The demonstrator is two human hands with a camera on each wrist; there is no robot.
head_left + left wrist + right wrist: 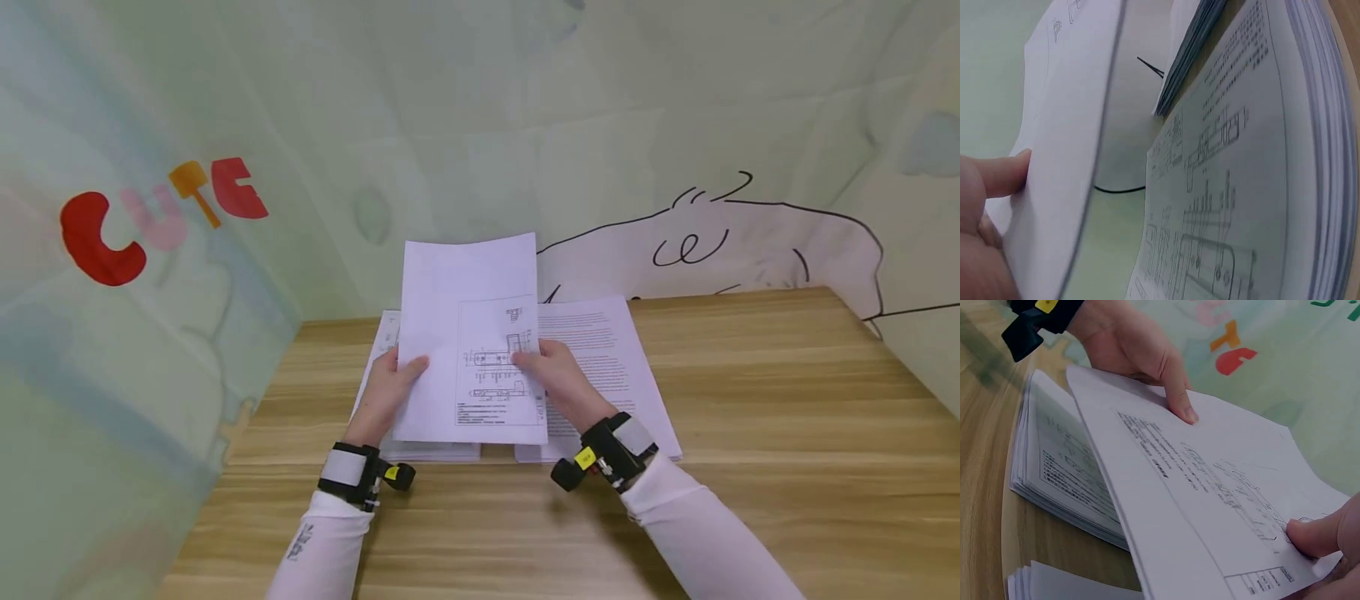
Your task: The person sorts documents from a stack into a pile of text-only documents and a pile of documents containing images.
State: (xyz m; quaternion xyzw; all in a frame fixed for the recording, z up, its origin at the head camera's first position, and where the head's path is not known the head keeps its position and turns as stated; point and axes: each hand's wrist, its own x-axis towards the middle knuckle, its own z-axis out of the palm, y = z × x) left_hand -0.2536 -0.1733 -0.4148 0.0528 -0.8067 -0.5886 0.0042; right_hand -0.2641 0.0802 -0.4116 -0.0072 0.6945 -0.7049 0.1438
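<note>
Both hands hold a thin sheaf of paper up over the table, its front sheet printed with a technical drawing and a block of text. My left hand grips the sheaf's left edge, thumb on the front. On the opposite edge my right hand does the same, its thumb lying over the drawing. Below the sheaf on the left lies a stack of drawing sheets, mostly hidden in the head view. To the right lies a second paper stack, covered with lines of text.
Both stacks rest on a wood-grain table, with a narrow gap between them. Behind the table hangs a printed cloth with coloured letters and a line drawing. Each wrist wears a black strap with a small camera.
</note>
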